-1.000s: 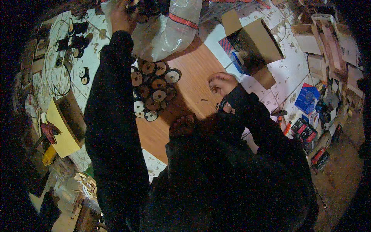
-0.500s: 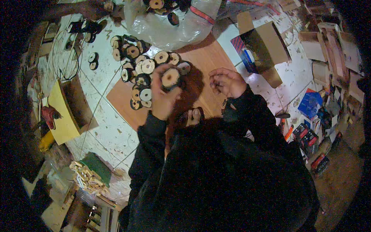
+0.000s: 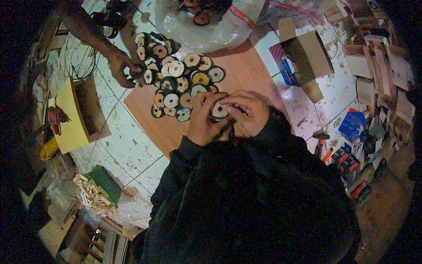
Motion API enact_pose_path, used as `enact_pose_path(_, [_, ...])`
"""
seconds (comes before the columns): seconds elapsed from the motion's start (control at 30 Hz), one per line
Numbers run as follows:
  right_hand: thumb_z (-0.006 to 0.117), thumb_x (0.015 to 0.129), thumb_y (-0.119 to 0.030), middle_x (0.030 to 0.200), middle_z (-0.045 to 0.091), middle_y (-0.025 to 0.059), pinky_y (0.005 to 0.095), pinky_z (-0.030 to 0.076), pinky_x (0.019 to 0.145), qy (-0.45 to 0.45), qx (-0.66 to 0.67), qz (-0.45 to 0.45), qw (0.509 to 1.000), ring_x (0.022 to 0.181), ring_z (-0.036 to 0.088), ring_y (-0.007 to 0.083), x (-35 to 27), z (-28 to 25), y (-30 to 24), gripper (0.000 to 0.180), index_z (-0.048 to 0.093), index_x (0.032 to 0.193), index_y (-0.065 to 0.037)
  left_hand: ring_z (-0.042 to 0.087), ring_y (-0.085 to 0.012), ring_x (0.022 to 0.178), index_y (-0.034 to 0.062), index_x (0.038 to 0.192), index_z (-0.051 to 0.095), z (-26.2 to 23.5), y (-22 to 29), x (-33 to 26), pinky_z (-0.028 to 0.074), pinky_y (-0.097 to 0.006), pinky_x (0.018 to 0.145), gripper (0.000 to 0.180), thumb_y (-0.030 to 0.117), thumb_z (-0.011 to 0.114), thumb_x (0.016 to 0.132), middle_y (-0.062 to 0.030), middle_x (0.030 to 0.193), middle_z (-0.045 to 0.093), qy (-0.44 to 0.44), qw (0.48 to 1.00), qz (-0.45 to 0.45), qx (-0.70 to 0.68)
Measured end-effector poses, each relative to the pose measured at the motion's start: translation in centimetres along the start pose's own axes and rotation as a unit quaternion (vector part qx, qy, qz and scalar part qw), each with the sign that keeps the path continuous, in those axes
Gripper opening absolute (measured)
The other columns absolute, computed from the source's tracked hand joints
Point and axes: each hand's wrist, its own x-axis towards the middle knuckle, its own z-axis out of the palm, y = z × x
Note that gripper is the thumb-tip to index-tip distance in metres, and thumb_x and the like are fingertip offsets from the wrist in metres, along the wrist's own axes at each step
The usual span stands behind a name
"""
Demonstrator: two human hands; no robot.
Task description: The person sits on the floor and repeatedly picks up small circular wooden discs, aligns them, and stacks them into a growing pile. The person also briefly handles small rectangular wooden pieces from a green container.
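Between my hands, just above the near edge of an orange-brown board (image 3: 246, 66), is a round wood slice (image 3: 220, 110) with a dark bark rim and a hole in its middle. My left hand (image 3: 203, 119) grips it by the rim. The fingers of my right hand (image 3: 251, 113) pinch together over its face near the hole; whatever they hold is too small to make out. Many similar wood slices (image 3: 176, 68) lie clustered on the board's left part, some standing on edge. Another person's hand (image 3: 118, 65) reaches in from the upper left, with a dark round piece (image 3: 135, 70) at its fingertips.
A clear plastic bag (image 3: 211, 37) with more slices stands beyond the board. An open cardboard box (image 3: 314, 53) is at the upper right, a hammer (image 3: 321, 137) and small boxes at right. On the left are a yellow-flapped box (image 3: 72, 119), a red drill (image 3: 57, 119) and wooden sticks (image 3: 92, 193).
My left hand has brought a slice down and right toward my body, and my right hand has moved in to meet it. More slices lie on the board. Another person's arm has come in.
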Motion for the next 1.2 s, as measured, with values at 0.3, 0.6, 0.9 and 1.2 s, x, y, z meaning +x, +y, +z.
enact_pose_path(0.3, [0.070,0.076,-0.004,0.084,0.065,0.0111,0.0364,0.049,0.069,0.120,-0.081,0.009,0.989,0.076,0.062,0.0287,-1.5,1.8,2.3,0.011,0.064,0.085,-0.002,0.052,-0.0350,0.105,0.0051,0.124,0.049,2.3,-1.0,-0.2,0.045,-0.040,0.089,0.063,0.007,0.076,0.067,-0.0163,0.110,0.054,-0.016,0.999,-0.019,-0.034])
enact_pose_path(0.6, [0.068,0.080,-0.011,0.083,0.064,0.0118,0.0374,0.047,0.068,0.175,-0.175,0.059,0.967,0.077,0.061,0.0303,-0.9,1.5,5.6,0.011,0.061,0.081,-0.003,0.049,-0.0363,0.104,0.0056,0.130,0.047,3.4,-1.7,1.4,0.045,-0.041,0.087,0.066,0.003,0.073,0.069,-0.0179,0.111,0.051,-0.043,0.997,0.008,0.065])
enact_pose_path(0.9, [0.056,0.088,-0.021,0.094,0.064,0.0120,0.0434,0.050,0.075,0.050,-0.226,0.010,0.973,0.086,0.060,0.0340,-0.4,1.1,7.6,0.018,0.065,0.098,-0.008,0.053,-0.0382,0.095,0.0045,0.136,0.043,3.9,-3.2,3.1,0.048,-0.042,0.080,0.071,0.007,0.071,0.071,-0.0197,0.105,0.051,0.020,0.986,0.019,0.163])
enact_pose_path(1.2, [0.058,0.084,-0.018,0.093,0.060,0.0136,0.0437,0.050,0.077,-0.058,-0.270,0.070,0.959,0.090,0.058,0.0355,0.5,3.0,9.9,0.023,0.060,0.106,-0.009,0.061,-0.0379,0.086,-0.0050,0.117,0.058,-0.8,-1.5,-0.1,0.051,-0.040,0.075,0.044,0.009,0.070,0.077,-0.0219,0.094,0.063,0.066,0.983,-0.076,0.151])
